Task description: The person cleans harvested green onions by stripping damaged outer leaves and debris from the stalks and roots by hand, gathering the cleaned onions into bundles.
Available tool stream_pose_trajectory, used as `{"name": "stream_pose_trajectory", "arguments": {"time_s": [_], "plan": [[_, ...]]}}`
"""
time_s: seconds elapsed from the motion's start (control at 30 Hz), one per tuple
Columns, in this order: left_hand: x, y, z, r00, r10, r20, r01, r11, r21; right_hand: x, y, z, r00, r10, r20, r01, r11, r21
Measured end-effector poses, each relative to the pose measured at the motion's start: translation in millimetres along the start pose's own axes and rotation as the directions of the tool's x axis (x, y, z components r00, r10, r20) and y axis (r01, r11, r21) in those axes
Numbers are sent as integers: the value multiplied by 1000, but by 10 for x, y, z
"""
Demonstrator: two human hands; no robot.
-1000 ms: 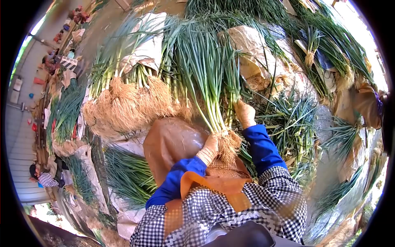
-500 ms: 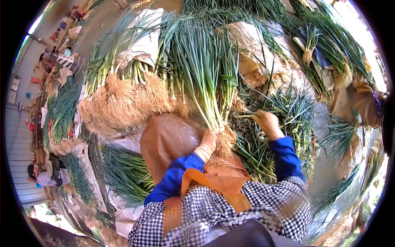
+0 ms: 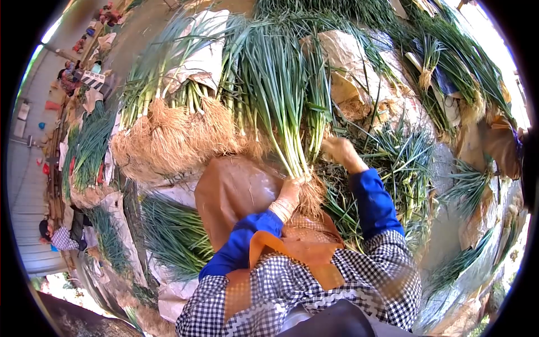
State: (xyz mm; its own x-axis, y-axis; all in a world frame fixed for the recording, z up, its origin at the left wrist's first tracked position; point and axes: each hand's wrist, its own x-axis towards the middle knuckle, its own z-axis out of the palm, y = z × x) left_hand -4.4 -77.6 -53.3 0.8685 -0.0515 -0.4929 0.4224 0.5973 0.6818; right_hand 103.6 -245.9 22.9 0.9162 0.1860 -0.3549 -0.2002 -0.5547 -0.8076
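My left hand (image 3: 290, 191) is closed round the white lower stems of a bunch of green onions (image 3: 287, 132), just above its brown roots, over the brown apron (image 3: 230, 191). The bunch's long green leaves stretch away from me. My right hand (image 3: 339, 150) is at the right of the bunch, beside the root ends of another group of stalks (image 3: 318, 115). Its fingers are curled, and what they hold, if anything, is too small to name. Loose stalks and leaves (image 3: 401, 163) lie right of it.
Bundles with bushy roots (image 3: 179, 132) lie at the left, partly under a pale sack (image 3: 205, 53). Another sack (image 3: 342, 62) lies beyond my right hand. More green leaves (image 3: 174, 233) are beside my left arm. A co-worker (image 3: 64, 237) is at far left.
My right hand left the stalks, swung out to the right over the loose leaves, then came back beside the stalks. My left hand has kept its hold on the bunch.
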Motion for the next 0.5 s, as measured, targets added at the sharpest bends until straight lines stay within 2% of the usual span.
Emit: {"name": "stream_pose_trajectory", "arguments": {"time_s": [0.07,0.1,0.13,0.17,0.2,0.23,0.27,0.3,0.33,0.4,0.47,0.5], "plan": [[50,-60,-39,1000,5,29,-5,1000,-12,671,371,72,975,-168,-147,116,943,-311],[44,-52,-26,999,13,35,-12,1000,-7,829,463,102,930,-364,-42,258,732,-630],[25,-40,-8,999,25,24,-24,999,-23,982,539,147,858,-499,125,355,398,-846],[30,-17,-4,999,38,10,-37,998,-43,1180,660,239,883,-453,123,335,423,-842],[41,1,-25,999,44,7,-44,998,-46,1438,989,362,878,-479,-8,342,639,-689],[51,-10,-61,1000,24,3,-24,998,-61,1691,1310,483,857,-496,-139,381,792,-477],[58,-24,-80,1000,1,1,-1,997,-76,1375,1021,407,840,-520,-157,457,832,-314],[48,-11,-45,1000,-20,-8,19,991,-131,1201,856,444,923,-293,-248,301,953,-2],[59,1,-47,1000,-24,-14,22,991,-133,1010,665,477,945,-46,-323,160,928,337],[45,-14,-62,999,-20,-31,15,991,-133,481,410,453,971,-41,-234,161,837,523],[26,22,-31,999,-30,-32,25,988,-150,-31,332,490,995,-98,16,65,770,634],[15,55,-13,999,-32,-41,25,985,-171,-340,283,423,969,-170,179,10,754,657]]}}
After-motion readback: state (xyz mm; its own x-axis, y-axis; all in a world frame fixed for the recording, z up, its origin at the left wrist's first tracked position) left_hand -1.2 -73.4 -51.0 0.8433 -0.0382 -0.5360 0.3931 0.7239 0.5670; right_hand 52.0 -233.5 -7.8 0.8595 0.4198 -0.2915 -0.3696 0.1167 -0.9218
